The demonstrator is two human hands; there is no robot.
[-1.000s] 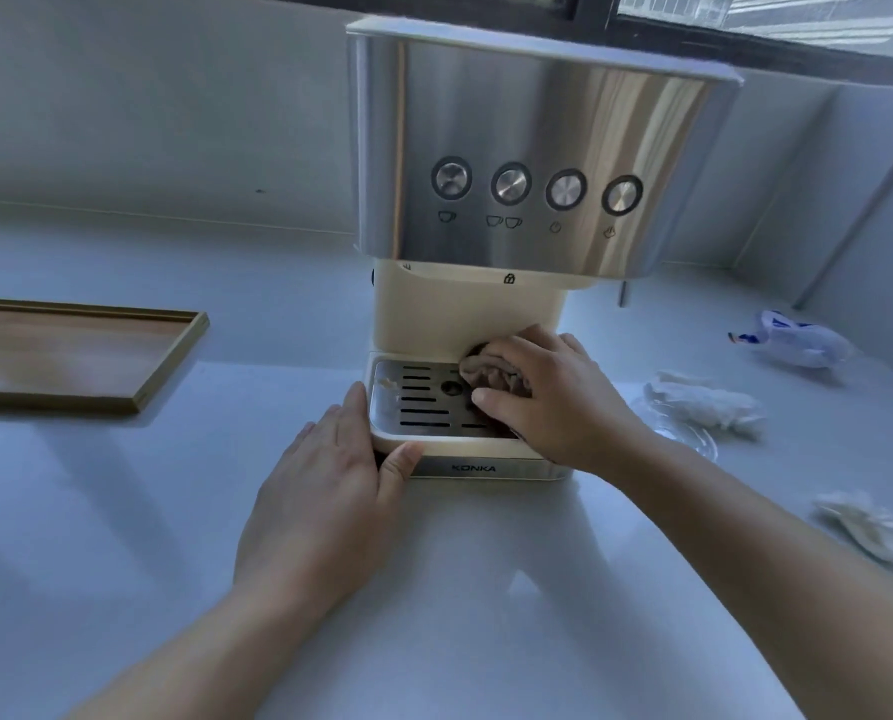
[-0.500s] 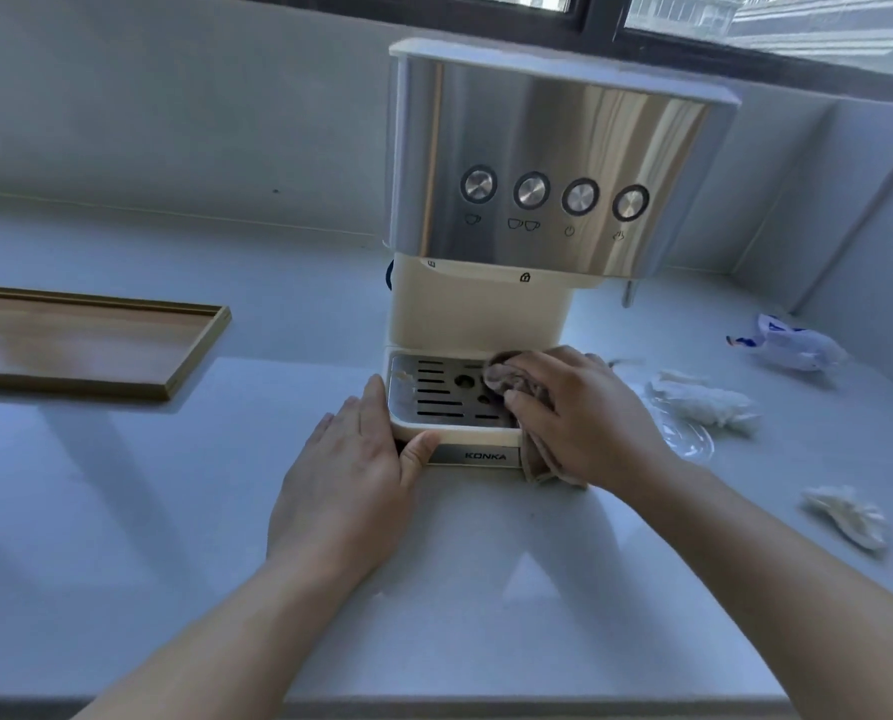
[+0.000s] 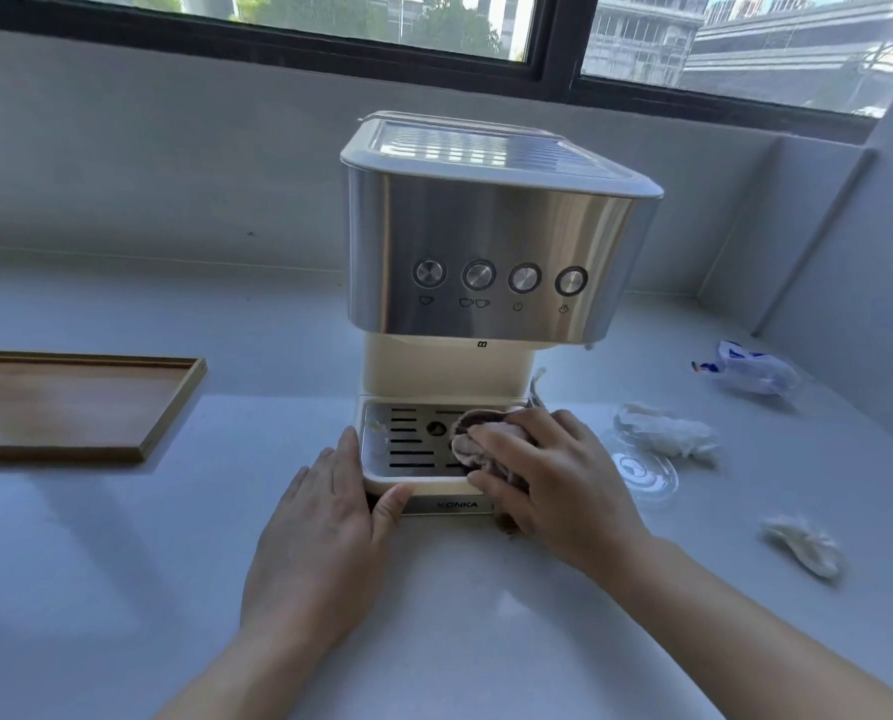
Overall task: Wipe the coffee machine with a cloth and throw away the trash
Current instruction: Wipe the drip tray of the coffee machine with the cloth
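Head view, the only one: coffee machine [image 3: 491, 262] stands upright on the pale surface [image 3: 122, 563] below the window [image 3: 330, 18], steel front facing the person, four round buttons [image 3: 501, 277] in a row. Drip tray [image 3: 397, 444] sits at the machine's foot, slotted metal grate showing, "KONKA" on the front strip. Right hand [image 3: 553, 480] lies over the right part of the tray, its grip closed on a bunched pinkish-brown cloth [image 3: 478, 439]; cloth pressed against the grate, one end hanging down past the tray's front right corner. Left hand [image 3: 324, 537] rests flat on the surface against the tray's left front corner, fingers extended along the left side, thumb across the front edge; its grip is spread, holding nothing, only braced on the tray. Trash lies on the surface to the right of the machine: a crumpled white tissue [image 3: 665, 428] resting on the far edge of a clear plastic lid [image 3: 647, 475], near the right hand but apart from it; a second crumpled tissue [image 3: 805, 553] nearer the person and further right; a crumpled blue-and-white wrapper [image 3: 751, 371] further back near the wall. Wooden tray [image 3: 75, 407] well apart on the left, partly cut off by the frame edge.
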